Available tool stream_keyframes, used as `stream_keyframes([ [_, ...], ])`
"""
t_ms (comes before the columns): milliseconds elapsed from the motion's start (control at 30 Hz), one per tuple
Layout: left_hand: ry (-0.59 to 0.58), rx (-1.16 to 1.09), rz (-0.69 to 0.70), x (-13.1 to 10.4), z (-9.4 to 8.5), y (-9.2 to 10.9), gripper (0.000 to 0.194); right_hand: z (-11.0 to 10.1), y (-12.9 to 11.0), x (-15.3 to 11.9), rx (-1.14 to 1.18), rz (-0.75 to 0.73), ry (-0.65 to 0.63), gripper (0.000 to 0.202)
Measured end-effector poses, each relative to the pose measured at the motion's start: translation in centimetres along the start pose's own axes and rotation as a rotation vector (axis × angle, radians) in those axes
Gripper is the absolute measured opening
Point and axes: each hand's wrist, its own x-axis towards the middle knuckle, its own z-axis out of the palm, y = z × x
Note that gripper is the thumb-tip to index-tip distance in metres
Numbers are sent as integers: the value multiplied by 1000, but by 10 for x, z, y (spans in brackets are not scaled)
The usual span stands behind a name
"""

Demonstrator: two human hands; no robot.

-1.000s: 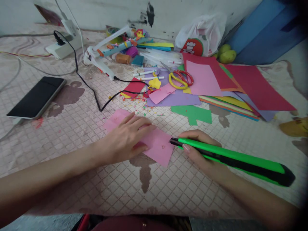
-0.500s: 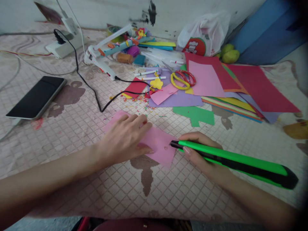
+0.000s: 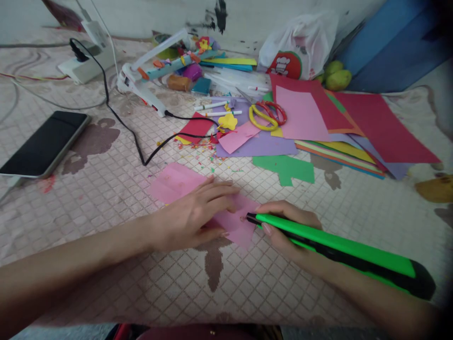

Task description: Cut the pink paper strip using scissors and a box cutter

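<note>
A strip of pink paper (image 3: 177, 182) lies on the patterned cloth in front of me. My left hand (image 3: 198, 215) rests over the middle of it, fingers stretched out and slightly bent, pressing it down. Small round marks show on the paper at both ends. My right hand (image 3: 293, 212) grips a green and black utility knife (image 3: 339, 241) between thumb and fingers, close to its front end. The knife's dark tip is at the paper's right part, beside one mark; whether it touches is hard to tell.
Beyond the hands lie a green paper piece (image 3: 286, 169), scissors (image 3: 264, 118), a yellow paper flower (image 3: 227, 122) and stacked coloured paper (image 3: 385, 127). A white desk lamp (image 3: 141, 87) with a black cable stands at the back. A phone (image 3: 44, 144) lies left.
My left hand has slid to the right along the pink paper, uncovering its left end. The knife tip has moved slightly left, closer to the round mark.
</note>
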Motion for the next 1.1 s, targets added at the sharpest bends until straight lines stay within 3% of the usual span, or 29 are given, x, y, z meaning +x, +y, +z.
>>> stream_keyframes([
  [267,-6,35,44,-1,3,-1,35,2,3,-1,-28,-80,3,18],
  [533,-76,63,26,-1,2,1,35,1,3,0,-34,-48,-3,17],
  [1100,-61,75,76,-3,4,-2,38,1,4,1,-49,-75,9,17],
])
